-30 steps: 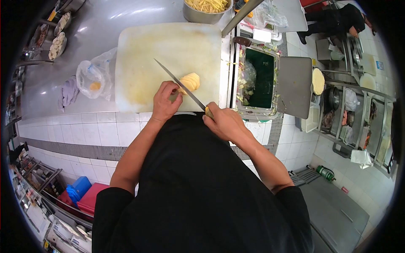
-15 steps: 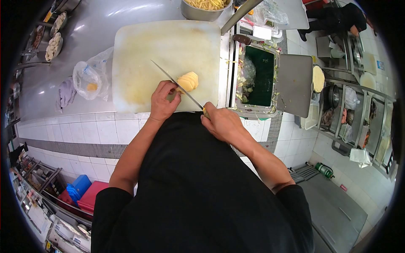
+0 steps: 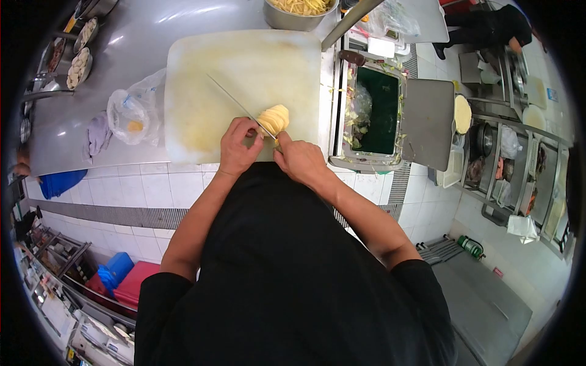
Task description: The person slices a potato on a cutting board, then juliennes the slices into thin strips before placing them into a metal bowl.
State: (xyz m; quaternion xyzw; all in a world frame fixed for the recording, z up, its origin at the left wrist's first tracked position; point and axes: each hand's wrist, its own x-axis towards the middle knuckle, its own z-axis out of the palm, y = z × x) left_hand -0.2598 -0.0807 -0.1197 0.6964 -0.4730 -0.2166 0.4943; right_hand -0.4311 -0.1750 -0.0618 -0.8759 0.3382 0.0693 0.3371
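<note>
Currently the pale yellow potato (image 3: 273, 119) sits near the front right part of the white cutting board (image 3: 201, 67), already fanned into thin slices that lean together. Left hand (image 3: 238, 146) rests at the near left side of the potato, fingers curled inward with knuckles forward; this looks like a guard posture, steadying the piece while keeping fingertips back from the edge. Whether those fingertips press on the potato itself or on the board just beside it cannot be told from this view.

Right hand (image 3: 299, 160) is clenched around the handle of the knife (image 3: 235, 104), handle almost wholly hidden in the fist. Blade runs diagonally away to the upper left across the board, passing between the left hand and the potato, against the sliced face. The angle suits slices falling to the right.

Surroundings: a metal bowl of cut strips (image 3: 300, 11) stands at the far edge of the board. A clear plastic bag (image 3: 131, 116) lies left of the board on the steel counter (image 3: 122, 49), with a crumpled cloth (image 3: 97, 134) beside it. A green-lined waste bin (image 3: 375, 110) stands to the right of the board, within reach for scraps.
</note>
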